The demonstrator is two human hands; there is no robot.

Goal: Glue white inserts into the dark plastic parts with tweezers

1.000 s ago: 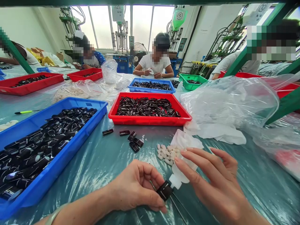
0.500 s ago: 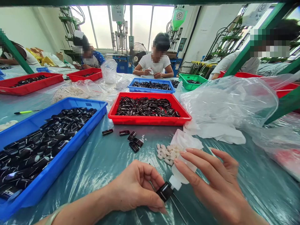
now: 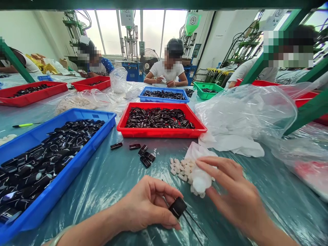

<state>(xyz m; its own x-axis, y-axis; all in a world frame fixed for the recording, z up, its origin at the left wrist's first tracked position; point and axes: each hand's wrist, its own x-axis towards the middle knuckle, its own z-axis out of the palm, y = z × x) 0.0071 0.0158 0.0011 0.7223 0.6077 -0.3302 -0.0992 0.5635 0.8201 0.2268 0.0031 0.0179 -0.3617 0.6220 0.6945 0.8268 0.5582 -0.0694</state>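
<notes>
In my left hand (image 3: 151, 206) a small glossy black plastic piece (image 3: 178, 207) is pinched between thumb and fingers. Two thin metal prongs (image 3: 193, 225), like tweezers, extend below it from the same hand; how they are held is hidden. My right hand (image 3: 233, 191) has its fingers round a small translucent white bottle (image 3: 202, 179), tilted over a pile of small whitish pieces (image 3: 179, 167). The bottle is apart from the black piece. Several loose black pieces (image 3: 146, 158) lie on the sheet beyond my left hand.
A blue tray (image 3: 102, 136) of black pieces stands at left, a red tray (image 3: 161, 132) of them ahead. Clear plastic bags (image 3: 246, 112) and white cloth (image 3: 241, 147) lie at right. A green post (image 3: 266, 65) slants at the right. Co-workers sit across the table.
My right hand has drawn the bottle away from the black piece, up and over the whitish pile. The black piece in my left hand has turned slightly.
</notes>
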